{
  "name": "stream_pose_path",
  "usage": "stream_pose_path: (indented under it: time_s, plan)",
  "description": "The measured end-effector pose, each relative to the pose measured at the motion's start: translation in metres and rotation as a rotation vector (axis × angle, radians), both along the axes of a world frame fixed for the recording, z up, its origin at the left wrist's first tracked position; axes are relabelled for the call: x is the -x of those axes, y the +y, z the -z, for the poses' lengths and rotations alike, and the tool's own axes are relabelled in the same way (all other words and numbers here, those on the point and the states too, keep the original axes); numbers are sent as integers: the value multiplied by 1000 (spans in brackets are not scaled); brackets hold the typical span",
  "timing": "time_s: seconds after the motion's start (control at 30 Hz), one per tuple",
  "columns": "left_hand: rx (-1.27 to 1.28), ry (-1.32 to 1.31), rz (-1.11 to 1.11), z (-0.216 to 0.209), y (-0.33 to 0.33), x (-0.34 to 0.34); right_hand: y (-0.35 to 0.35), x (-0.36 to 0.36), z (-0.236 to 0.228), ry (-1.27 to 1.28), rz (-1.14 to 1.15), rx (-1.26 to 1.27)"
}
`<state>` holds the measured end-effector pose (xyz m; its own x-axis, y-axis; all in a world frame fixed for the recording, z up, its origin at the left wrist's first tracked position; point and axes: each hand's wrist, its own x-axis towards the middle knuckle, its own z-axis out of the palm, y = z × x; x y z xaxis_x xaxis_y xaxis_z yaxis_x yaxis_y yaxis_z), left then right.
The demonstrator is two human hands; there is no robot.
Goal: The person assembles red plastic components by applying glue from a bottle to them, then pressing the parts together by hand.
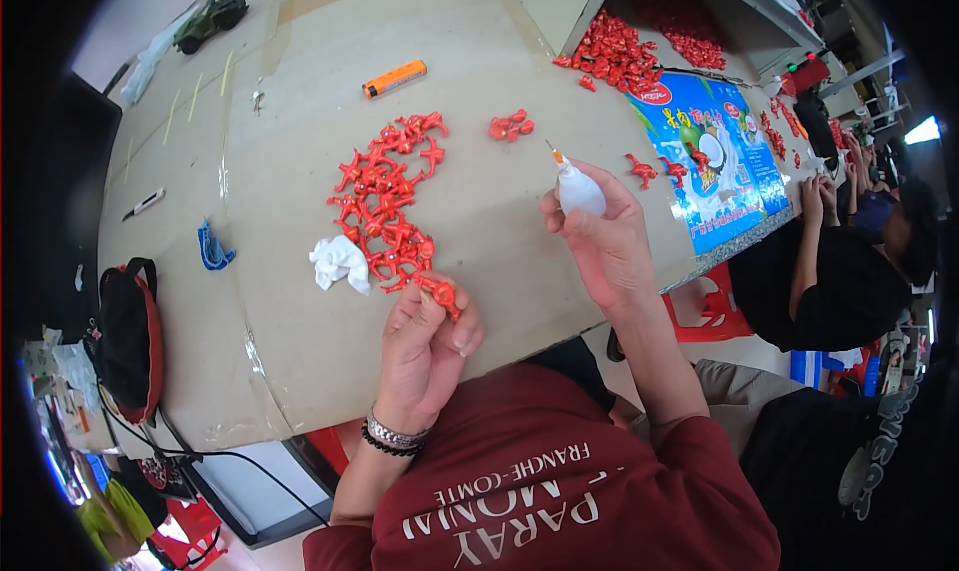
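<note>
My left hand (425, 346) pinches a small red plastic figure (440, 293) between thumb and fingers, near the table's front edge. In my right hand (611, 239) is a white squeeze bottle (580, 191); its thin needle tip points up and to the left. The bottle is apart from the figure. Just beyond my left hand lies a heap of red plastic figures (385, 201), with a crumpled white tissue (340, 262) touching its left side. A small cluster of red parts (511, 125) rests beyond the bottle, and two loose red pieces, including one figure (641, 171), lie to its right.
A blue printed sheet (739, 181) covers the table's right side, below a large pile of red parts (614, 53). An orange box (395, 78), a blue strip (212, 247), a cutter knife (145, 203) and a black-red bag (130, 341) lie around. A co-worker (849, 271) sits at right.
</note>
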<state>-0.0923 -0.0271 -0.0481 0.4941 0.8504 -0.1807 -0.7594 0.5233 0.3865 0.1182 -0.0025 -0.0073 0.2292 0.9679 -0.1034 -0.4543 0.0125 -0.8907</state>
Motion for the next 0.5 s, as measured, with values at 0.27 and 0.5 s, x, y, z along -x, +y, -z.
stream_pose_path:
  time_s: [0.27, 0.5]
  plan:
    - [-7, 29, -6, 2, 1, -2, 79, -37, 11, -742, 65, -18]
    - [-32, 3, 47, 1, 4, -10, 111, -59, 30, -1603, 54, -333]
